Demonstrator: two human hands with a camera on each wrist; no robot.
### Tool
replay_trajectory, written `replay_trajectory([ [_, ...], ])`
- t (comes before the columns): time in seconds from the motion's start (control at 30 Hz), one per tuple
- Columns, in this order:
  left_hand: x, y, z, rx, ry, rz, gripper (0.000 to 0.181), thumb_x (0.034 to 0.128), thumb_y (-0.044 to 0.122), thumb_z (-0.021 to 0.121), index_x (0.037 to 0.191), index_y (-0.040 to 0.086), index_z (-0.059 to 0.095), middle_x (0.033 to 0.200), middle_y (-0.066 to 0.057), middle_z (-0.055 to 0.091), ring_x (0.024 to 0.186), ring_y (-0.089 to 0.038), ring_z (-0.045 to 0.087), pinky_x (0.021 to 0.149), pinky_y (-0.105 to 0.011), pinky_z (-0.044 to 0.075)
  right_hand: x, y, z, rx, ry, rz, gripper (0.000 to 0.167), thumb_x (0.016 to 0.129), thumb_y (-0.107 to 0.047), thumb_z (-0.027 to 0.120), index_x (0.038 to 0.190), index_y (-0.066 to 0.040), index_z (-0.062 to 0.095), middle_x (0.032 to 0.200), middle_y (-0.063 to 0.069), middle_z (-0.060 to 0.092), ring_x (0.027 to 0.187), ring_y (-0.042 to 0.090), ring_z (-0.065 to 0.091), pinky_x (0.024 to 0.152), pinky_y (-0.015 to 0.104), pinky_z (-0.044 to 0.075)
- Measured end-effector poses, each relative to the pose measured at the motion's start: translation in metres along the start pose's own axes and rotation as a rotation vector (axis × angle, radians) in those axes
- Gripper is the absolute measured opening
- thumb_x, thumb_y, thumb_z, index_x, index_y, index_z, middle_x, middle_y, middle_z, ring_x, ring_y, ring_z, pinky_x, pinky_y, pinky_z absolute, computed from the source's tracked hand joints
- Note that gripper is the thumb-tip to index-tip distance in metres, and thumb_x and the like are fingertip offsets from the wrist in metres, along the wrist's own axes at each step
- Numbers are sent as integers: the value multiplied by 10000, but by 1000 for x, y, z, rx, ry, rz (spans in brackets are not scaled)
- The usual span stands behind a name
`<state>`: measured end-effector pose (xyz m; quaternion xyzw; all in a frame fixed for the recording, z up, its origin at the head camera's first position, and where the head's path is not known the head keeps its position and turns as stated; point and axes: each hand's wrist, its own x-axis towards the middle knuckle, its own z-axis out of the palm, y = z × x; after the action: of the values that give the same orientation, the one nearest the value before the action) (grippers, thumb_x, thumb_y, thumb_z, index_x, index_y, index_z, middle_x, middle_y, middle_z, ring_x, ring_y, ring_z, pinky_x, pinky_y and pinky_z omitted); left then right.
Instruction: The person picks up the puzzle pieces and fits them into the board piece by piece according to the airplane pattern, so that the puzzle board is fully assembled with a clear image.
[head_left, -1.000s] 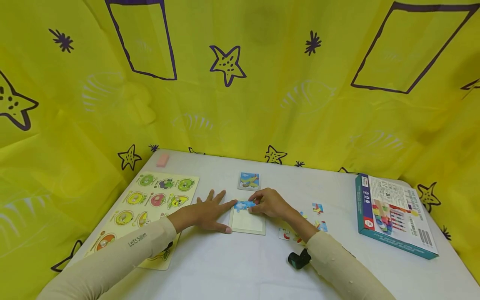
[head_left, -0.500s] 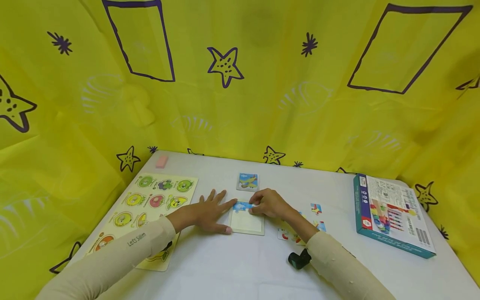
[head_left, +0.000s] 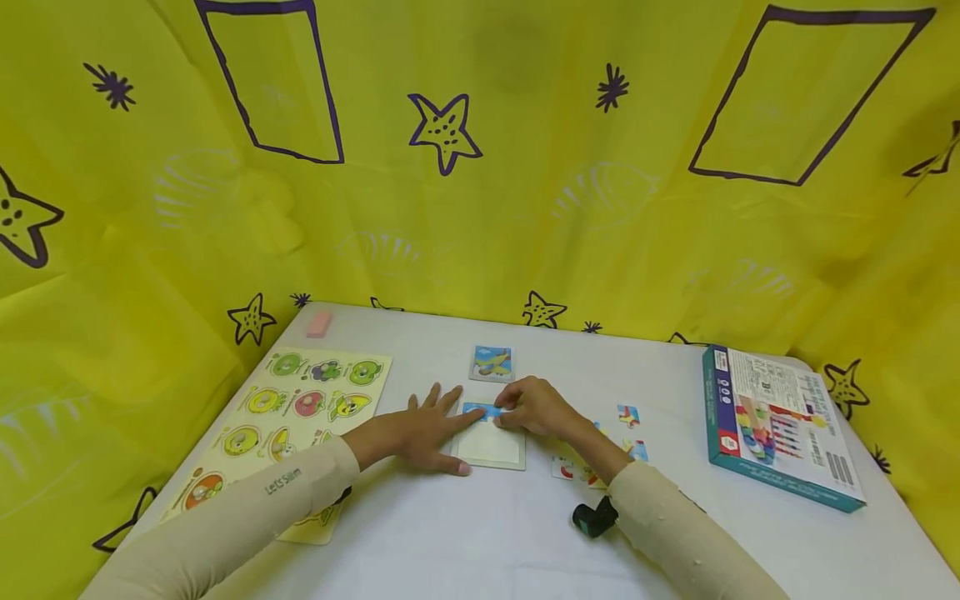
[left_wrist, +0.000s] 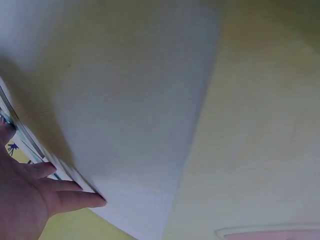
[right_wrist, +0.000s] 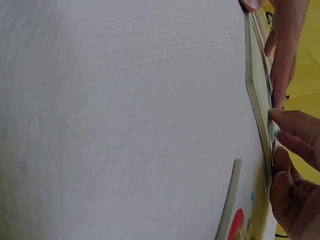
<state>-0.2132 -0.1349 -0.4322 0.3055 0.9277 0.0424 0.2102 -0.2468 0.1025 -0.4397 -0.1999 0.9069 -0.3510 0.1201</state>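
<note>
A small pale puzzle tray (head_left: 491, 448) lies flat on the white table, with blue jigsaw pieces (head_left: 491, 411) along its far edge. My left hand (head_left: 420, 435) has its fingers spread beside the tray; the index fingertip presses on the blue pieces and the thumb lies near the tray's near left corner. With curled fingers and thumb, my right hand (head_left: 538, 407) pinches a puzzle piece at the tray's far right corner, mostly hidden by the fingers. In the right wrist view the tray's edge (right_wrist: 256, 97) shows side-on below both hands.
An airplane picture tile (head_left: 492, 363) lies beyond the tray. Loose puzzle pieces (head_left: 628, 416) lie under and beside the right forearm, near a black object (head_left: 592, 520). A fruit board (head_left: 300, 417) is at left, a pink block (head_left: 318, 324) behind it, a boxed game (head_left: 783, 425) at right.
My left index finger has moved from the tray's left edge onto the blue pieces. The right fingers have shifted slightly at the tray's far right corner. The head view has shifted a little.
</note>
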Motion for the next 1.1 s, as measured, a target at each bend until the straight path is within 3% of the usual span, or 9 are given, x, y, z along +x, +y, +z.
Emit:
replay_trajectory([
  [0.5, -1, 3, 1, -5, 3, -26, 914, 873, 726, 576, 1611, 360, 178, 1689, -171, 64, 1488, -579, 50, 1078, -789, 201, -2, -1, -2, -4, -23, -22, 197, 860, -197, 802, 1028, -100, 766, 886, -23, 669, 836, 130, 562, 785, 304, 483],
  [0.7, -1, 2, 1, 5, 9, -22, 913, 874, 732, 568, 1611, 359, 180, 1687, -177, 72, 1476, -599, 60, 1068, -794, 210, -6, 4, -4, 5, -17, -83, 214, 876, -193, 786, 1056, -83, 750, 903, -18, 682, 862, 135, 570, 813, 316, 478],
  [0.87, 0, 2, 2, 5, 10, -25, 908, 871, 730, 574, 1608, 362, 191, 1688, -171, 81, 1479, -593, 61, 1070, -793, 208, -10, 11, -8, 35, 13, -128, 213, 912, -209, 749, 1086, -86, 739, 910, -26, 681, 809, 123, 560, 744, 272, 482],
  [1.1, -1, 5, 0, -6, 7, -33, 908, 869, 710, 596, 1606, 349, 206, 1688, -168, 87, 1482, -590, 62, 1075, -792, 202, -18, 27, -28, 138, 44, -108, 234, 936, -219, 720, 1114, -68, 725, 944, 22, 669, 618, 132, 562, 583, 251, 501],
])
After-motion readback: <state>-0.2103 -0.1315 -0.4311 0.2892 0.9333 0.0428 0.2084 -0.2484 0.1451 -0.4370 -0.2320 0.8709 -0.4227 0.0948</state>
